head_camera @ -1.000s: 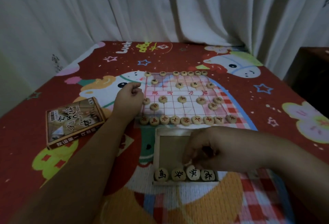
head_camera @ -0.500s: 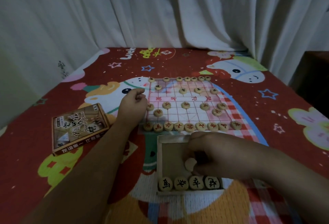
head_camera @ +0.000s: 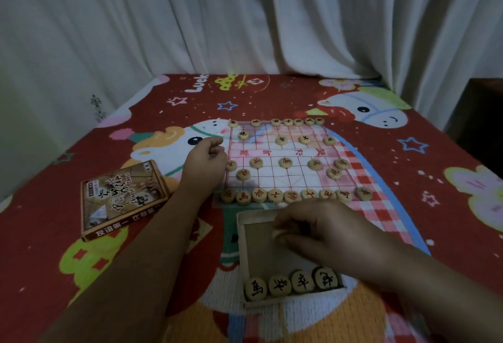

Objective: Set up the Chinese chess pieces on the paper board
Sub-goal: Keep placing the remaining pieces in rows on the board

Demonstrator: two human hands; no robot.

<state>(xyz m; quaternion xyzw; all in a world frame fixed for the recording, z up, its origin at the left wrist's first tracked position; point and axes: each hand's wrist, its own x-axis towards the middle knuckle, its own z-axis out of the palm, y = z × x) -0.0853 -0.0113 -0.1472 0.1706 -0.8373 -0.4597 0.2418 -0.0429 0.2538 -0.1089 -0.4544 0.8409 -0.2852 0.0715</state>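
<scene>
The paper board [head_camera: 275, 156] lies on the patterned cloth with round wooden pieces along its near row [head_camera: 291, 195], its far row and in between. Just in front of it sits an open cardboard tray [head_camera: 255, 247] with several black-lettered pieces [head_camera: 291, 284] lined up at its near edge. My right hand [head_camera: 326, 229] hovers over the tray and pinches one pale piece [head_camera: 277, 234] in its fingertips. My left hand [head_camera: 208, 159] rests curled as a fist at the board's left edge, touching no piece that I can see.
The chess set's printed box lid [head_camera: 122, 198] lies left of my left forearm. A white curtain [head_camera: 245, 16] hangs behind the table. A dark piece of furniture [head_camera: 484, 125] stands at the right edge.
My right hand has lifted one piece out of the tray's row and carried it up toward the board side of the tray. The left hand stayed put.
</scene>
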